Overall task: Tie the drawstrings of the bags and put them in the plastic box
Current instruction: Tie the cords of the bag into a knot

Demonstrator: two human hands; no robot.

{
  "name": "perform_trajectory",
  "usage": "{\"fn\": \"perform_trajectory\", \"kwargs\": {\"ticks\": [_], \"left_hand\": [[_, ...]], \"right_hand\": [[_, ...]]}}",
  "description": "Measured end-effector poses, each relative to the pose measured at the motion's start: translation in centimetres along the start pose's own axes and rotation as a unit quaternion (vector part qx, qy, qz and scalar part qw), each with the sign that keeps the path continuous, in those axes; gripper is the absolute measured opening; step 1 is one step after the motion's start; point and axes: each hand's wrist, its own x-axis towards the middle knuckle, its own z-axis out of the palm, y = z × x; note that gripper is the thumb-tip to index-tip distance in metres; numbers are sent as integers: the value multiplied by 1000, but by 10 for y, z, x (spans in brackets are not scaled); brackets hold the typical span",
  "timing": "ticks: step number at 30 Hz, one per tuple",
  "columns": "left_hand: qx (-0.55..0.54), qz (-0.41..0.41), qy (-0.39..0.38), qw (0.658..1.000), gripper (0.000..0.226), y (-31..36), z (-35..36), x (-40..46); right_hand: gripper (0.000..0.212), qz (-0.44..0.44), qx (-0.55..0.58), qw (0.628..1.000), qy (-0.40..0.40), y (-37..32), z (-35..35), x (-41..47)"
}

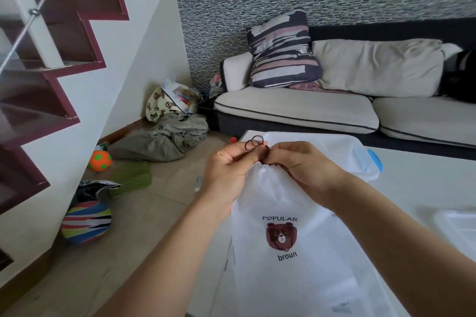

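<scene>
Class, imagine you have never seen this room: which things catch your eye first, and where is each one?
First, the two hands at the centre: the left hand and right hand pinch the dark drawstring at the gathered neck of a white bag printed with a brown bear. Behind them lies the clear plastic box with its blue latch, on the white table. Bright balls sit on the floor at the left, under the dark red stairs.

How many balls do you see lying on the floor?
2. An orange ball with green spots lies near the staircase wall, by the grey cloth. A striped multicoloured ball lies nearer the camera, at left. Clutter may hide others.
</scene>
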Motion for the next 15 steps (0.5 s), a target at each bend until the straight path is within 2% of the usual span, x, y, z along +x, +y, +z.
{"fn": "perform_trajectory", "kwargs": {"ticks": [4,9,11,15], "left_hand": [[10,15,22,1000,12,-2,3,2],[58,57,21,996,24,-7,4,1],[86,67,16,994,22,-10,3,1],[90,45,5,995,14,-12,3,-1]], "right_hand": [[23,-59,-137,984,101,-1,7,3],[15,-122,-240,949,166,4,10,5],[7,-84,-250,953,148,3,8,7],[18,53,-235,966,97,0,6,8]]}}
